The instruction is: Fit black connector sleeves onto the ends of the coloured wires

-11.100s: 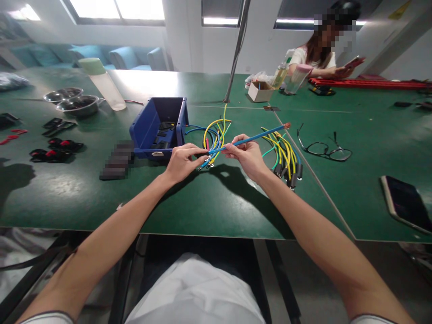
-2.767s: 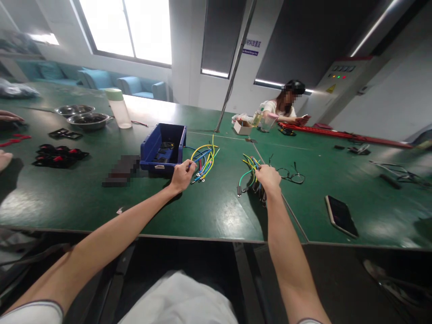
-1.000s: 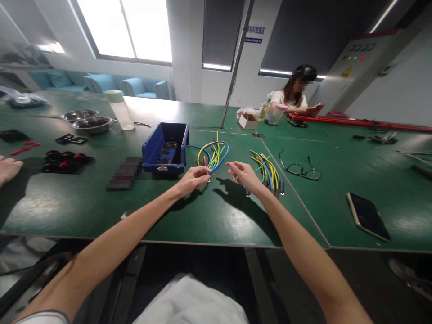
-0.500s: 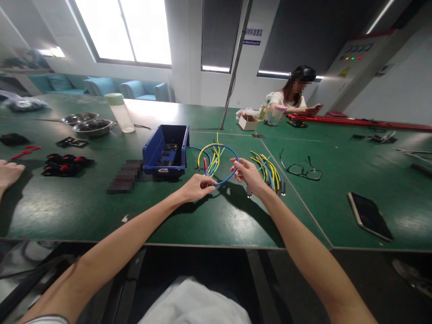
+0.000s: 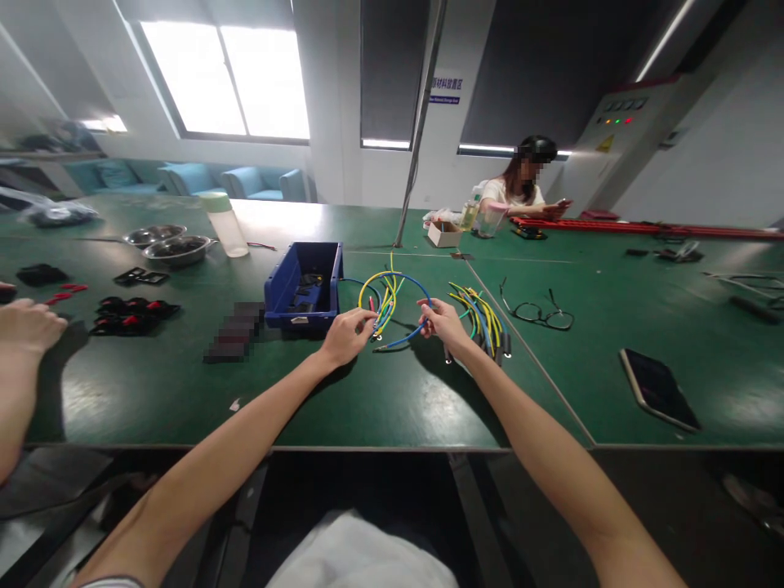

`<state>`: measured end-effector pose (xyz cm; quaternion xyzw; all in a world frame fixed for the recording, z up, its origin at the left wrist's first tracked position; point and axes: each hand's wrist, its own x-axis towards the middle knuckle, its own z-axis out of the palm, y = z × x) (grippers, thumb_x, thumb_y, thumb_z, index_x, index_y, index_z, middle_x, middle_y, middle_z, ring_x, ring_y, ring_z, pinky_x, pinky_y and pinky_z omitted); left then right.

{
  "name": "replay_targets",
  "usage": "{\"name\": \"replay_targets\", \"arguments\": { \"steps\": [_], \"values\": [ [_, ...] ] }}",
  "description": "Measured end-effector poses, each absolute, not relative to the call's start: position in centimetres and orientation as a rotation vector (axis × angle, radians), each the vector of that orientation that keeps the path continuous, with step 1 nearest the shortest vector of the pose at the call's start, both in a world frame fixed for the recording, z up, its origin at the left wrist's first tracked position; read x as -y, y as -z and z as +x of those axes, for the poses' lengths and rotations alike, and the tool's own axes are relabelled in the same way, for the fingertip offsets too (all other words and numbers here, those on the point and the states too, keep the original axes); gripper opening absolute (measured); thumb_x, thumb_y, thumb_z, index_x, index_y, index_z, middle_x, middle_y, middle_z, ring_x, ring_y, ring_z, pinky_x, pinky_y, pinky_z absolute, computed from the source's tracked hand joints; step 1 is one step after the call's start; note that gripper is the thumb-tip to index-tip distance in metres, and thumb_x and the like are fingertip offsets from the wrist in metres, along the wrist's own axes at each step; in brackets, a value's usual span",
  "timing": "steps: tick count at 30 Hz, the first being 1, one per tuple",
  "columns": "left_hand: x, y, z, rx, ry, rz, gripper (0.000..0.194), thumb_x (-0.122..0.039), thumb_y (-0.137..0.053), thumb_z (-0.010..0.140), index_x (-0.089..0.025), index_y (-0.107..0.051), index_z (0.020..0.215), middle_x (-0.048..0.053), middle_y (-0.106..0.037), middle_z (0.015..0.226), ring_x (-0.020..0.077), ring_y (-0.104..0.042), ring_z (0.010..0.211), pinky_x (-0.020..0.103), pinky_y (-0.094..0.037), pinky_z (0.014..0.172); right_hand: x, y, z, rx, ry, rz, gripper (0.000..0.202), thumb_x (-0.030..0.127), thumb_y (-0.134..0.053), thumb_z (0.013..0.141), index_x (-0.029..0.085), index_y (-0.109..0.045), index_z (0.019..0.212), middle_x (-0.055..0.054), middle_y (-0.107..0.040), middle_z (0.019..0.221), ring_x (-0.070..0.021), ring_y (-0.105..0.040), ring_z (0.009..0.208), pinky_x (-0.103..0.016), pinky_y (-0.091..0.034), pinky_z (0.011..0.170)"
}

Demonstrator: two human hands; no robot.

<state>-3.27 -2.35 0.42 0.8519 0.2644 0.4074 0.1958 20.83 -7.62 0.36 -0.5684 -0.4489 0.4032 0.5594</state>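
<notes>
My right hand (image 5: 442, 321) pinches a blue cable (image 5: 409, 336) that curves in a loop over the table. One end of this cable hangs free, with a dark tip pointing left. My left hand (image 5: 348, 336) is closed at the fingertips beside a bunch of yellow, green and blue cables (image 5: 387, 304); what lies between its fingers, if anything, is too small to make out. Just right of my right hand lies a second bundle of yellow and blue cables (image 5: 487, 318) with black sleeves and ring ends.
A blue bin (image 5: 302, 318) with small black parts stands left of the cables. Eyeglasses (image 5: 542, 314) and a phone (image 5: 658, 388) lie to the right. Another person's hand (image 5: 37, 327) rests at the far left. A co-worker (image 5: 518, 188) sits across the green table (image 5: 392, 408).
My left hand has let go of the blue cable's end and shifted left to the cable bunch. My right hand still holds the blue cable. The other person's hand at the left reaches further in.
</notes>
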Motion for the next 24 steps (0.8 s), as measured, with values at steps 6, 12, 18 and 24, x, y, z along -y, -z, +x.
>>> {"name": "replay_targets", "arguments": {
  "steps": [6,12,18,24],
  "values": [
    [2.1,-1.5,-3.6,-0.797,-1.448,2.2,0.033,-0.011,-0.042,0.089,-0.018,-0.056,0.119,0.007,-0.065,0.113,0.0084,-0.064,0.061,0.025,-0.054,0.069,7.7,0.2,20.5,1.304,-0.751,-1.613,0.037,0.032,-0.055,0.087,0.013,-0.057,0.119,-0.001,-0.064,0.064,-0.0131,-0.058,0.044,-0.024,-0.047,0.044],
    [3.0,-5.4,-2.2,-0.568,-1.528,2.148,0.045,-0.018,-0.053,0.085,-0.017,-0.049,0.13,0.012,-0.056,0.133,0.0188,-0.066,0.103,0.035,-0.05,0.097,8.0,-0.1,18.4,1.58,-0.395,-1.814,0.045,0.036,-0.058,0.087,0.01,-0.059,0.124,-0.006,-0.069,0.065,-0.019,-0.066,0.058,-0.029,-0.051,0.064],
    [3.4,-11.6,0.5,-0.291,-1.021,1.807,0.032,-0.04,-0.053,0.085,-0.012,-0.068,0.085,0.011,-0.071,0.09,0.0208,-0.066,0.086,0.034,-0.053,0.08,8.5,-4.2,15.8,1.489,-0.412,-1.335,0.058,0.054,-0.058,0.082,0.017,-0.057,0.126,-0.013,-0.064,0.123,-0.0274,-0.061,0.112,-0.04,-0.049,0.091],
    [5.1,-19.2,-0.9,0.069,-0.458,1.624,0.053,-0.057,-0.063,0.074,-0.019,-0.044,0.042,0.001,-0.044,0.04,0.015,-0.055,0.048,0.029,-0.05,0.055,10.3,-10.4,11.9,1.474,-1.075,-0.452,0.044,0.055,-0.065,0.07,0.026,-0.061,0.102,-0.005,-0.064,0.115,-0.0283,-0.058,0.114,-0.052,-0.047,0.097]
  ]
}}
